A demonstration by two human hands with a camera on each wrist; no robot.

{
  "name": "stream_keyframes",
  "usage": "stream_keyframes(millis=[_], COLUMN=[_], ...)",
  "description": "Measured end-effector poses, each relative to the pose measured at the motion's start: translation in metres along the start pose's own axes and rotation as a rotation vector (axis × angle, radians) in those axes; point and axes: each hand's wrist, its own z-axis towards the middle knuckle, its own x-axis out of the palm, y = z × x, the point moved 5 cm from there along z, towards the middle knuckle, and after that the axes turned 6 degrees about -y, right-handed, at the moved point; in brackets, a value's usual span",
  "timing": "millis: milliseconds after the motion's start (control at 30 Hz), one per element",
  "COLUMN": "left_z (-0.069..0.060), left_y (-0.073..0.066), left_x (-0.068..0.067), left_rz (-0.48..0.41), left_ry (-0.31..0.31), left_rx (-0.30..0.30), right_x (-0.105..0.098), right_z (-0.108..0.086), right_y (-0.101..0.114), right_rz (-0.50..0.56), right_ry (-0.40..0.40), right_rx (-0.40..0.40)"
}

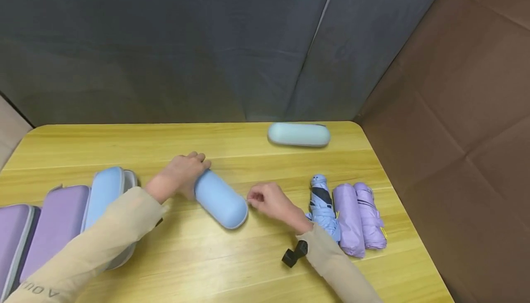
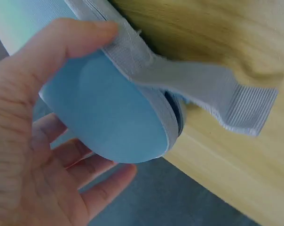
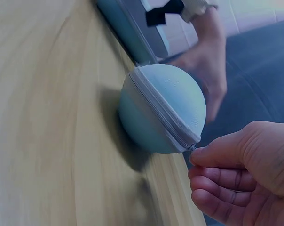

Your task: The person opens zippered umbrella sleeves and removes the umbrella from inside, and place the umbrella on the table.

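Observation:
A blue hard case (image 1: 221,199) lies slanted on the table, its far-left end held by the left hand (image 1: 180,174). In the left wrist view that hand (image 2: 52,127) has its thumb on the grey zipper band of the case (image 2: 109,108), fingers round the other side; a grey fabric strap (image 2: 193,84) sticks out from this end. At the case's near-right end is the right hand (image 1: 271,200). The right wrist view shows the right hand (image 3: 250,169) pinching the zipper pull (image 3: 192,148) between thumb and forefinger, at the edge of the case (image 3: 175,94); the zipper looks closed there.
A pale green case (image 1: 299,134) lies at the back right. Right of the right hand are a blue folded umbrella (image 1: 324,208) and two purple ones (image 1: 349,220). Larger purple (image 1: 58,222) and blue cases (image 1: 105,192) stand at the left, partly behind the left sleeve.

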Motion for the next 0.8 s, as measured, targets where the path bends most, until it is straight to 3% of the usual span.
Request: stream_keyframes(millis=[300, 800], left_z=[-0.019, -0.028], left_y=[0.005, -0.001], left_x=[0.004, 0.007], left_rz=[-0.119, -0.224], left_ry=[-0.049, -0.087], left_rx=[-0.152, -0.254], right_x=[-0.014, -0.016], right_z=[-0.014, -0.022], right_y=[-0.020, -0.022], right_rz=[0.034, 0.012], right_ry=[-0.078, -0.207], right_rx=[0.031, 0.050])
